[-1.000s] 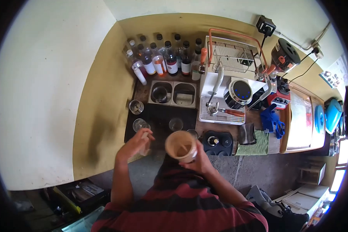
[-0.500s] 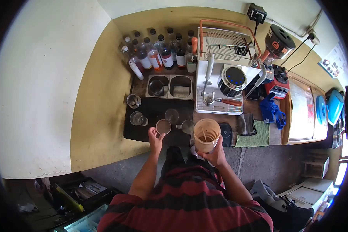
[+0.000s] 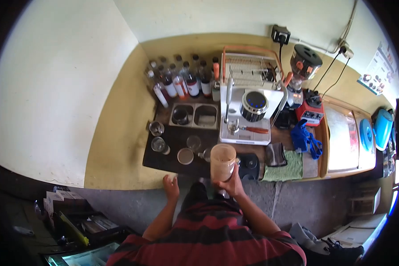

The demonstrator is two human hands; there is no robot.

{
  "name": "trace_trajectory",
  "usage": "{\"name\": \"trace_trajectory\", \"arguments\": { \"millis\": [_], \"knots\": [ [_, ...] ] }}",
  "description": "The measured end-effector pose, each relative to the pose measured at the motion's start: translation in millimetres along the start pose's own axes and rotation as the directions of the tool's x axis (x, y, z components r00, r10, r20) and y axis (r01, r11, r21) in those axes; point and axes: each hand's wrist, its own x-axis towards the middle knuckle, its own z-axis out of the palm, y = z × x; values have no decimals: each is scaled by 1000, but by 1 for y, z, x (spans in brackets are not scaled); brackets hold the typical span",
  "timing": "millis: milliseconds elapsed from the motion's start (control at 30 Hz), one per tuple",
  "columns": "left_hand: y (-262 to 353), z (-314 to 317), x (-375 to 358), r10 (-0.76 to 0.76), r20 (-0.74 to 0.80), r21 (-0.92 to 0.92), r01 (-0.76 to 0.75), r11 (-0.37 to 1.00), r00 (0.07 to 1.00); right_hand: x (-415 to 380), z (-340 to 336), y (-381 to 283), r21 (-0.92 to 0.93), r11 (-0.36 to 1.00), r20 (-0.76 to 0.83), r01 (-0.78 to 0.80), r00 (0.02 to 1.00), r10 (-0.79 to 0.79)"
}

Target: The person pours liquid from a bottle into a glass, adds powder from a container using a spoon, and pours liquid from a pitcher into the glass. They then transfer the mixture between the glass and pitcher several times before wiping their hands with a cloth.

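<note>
My right hand (image 3: 232, 182) is wrapped round a cloudy plastic jar (image 3: 222, 165), held at the counter's front edge. The jar's mouth is uncovered, and brownish residue coats its inside. My left hand (image 3: 171, 187) holds nothing; its fingers are loosely bent and apart, just off the edge of the counter. A round lid (image 3: 185, 156) lies on the dark counter mat (image 3: 164, 156) beyond that hand. Close to the lid stand a clear glass (image 3: 193, 142) and a small cup (image 3: 206, 154), partly hidden behind the jar.
Two more glasses (image 3: 159, 145) (image 3: 156, 128) stand at the left. Behind are steel inset pans (image 3: 207, 116) and syrup bottles (image 3: 180, 84). The espresso machine (image 3: 252, 99), with a portafilter (image 3: 255, 130), fills the middle. A grinder (image 3: 305, 66), green cloth (image 3: 288, 168) and blue straps (image 3: 303, 137) are right.
My left hand has let go of the lid and drawn back toward me, leaving it on the mat. The jar stays in my right hand, now more upright in view. The camera has tilted up.
</note>
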Motion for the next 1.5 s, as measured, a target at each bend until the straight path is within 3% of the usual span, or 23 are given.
{"name": "trace_trajectory", "arguments": {
  "millis": [67, 167, 267, 367, 467, 567, 667, 767, 867, 967, 1067, 1167, 1267, 1367, 1467, 1500],
  "knots": [
    [33, -21, -11, -166, 148, -58, 176, 983, 975, -1, 8, -11, -1, 1000, 17, 15, 1000, -15],
    [70, -36, -15, -68, 456, -226, 189, 956, 888, -5, 22, -19, 159, 986, 113, -42, 993, 24],
    [110, -35, -16, 61, 569, -229, 87, 970, 820, -15, 38, -5, 175, 984, 146, -30, 989, 4],
    [155, -37, -22, 159, 591, -371, 92, 924, 791, -26, 56, 9, 145, 987, 128, 64, 988, -83],
    [155, -32, -23, 289, 650, -545, 166, 822, 703, -31, 67, 19, 123, 992, 236, 24, 970, -53],
    [156, -40, -22, 281, 768, -486, 239, 840, 575, -48, 81, 16, 130, 990, 235, 49, 969, -79],
    [153, -53, -27, 261, 865, -456, 453, 766, 430, -64, 93, 24, 32, 999, 231, 2, 973, -9],
    [144, -68, -38, 224, 861, -438, 443, 782, 456, -82, 108, 26, 192, 981, 224, -12, 974, -32],
    [139, -80, -48, 190, 871, -400, 431, 809, 453, -98, 111, 1, -34, 985, 207, -171, 963, 174],
    [140, -82, -59, 301, 805, -532, 400, 746, 511, -116, 117, -5, 98, 987, 206, -127, 973, 104],
    [134, -90, -65, 158, 857, -411, 467, 783, 491, -118, 114, 2, -163, 980, 195, -111, 970, 142],
    [146, -84, -75, 334, 717, -621, 343, 705, 612, -130, 118, 6, 98, 986, 175, -135, 978, 116],
    [144, -93, -73, 162, 869, -374, 408, 833, 467, -134, 111, -10, -52, 987, 192, -152, 968, 159],
    [146, -88, -71, 78, 929, -263, 498, 826, 362, -132, 103, 13, -119, 987, 186, -111, 974, 132],
    [152, -73, -78, 231, 819, -470, 383, 795, 525, -129, 89, -3, -41, 986, 248, -160, 955, 166],
    [159, -71, -79, 219, 810, -455, 347, 820, 544, -126, 82, -7, -136, 986, 261, -93, 957, 126]
  ]
}}
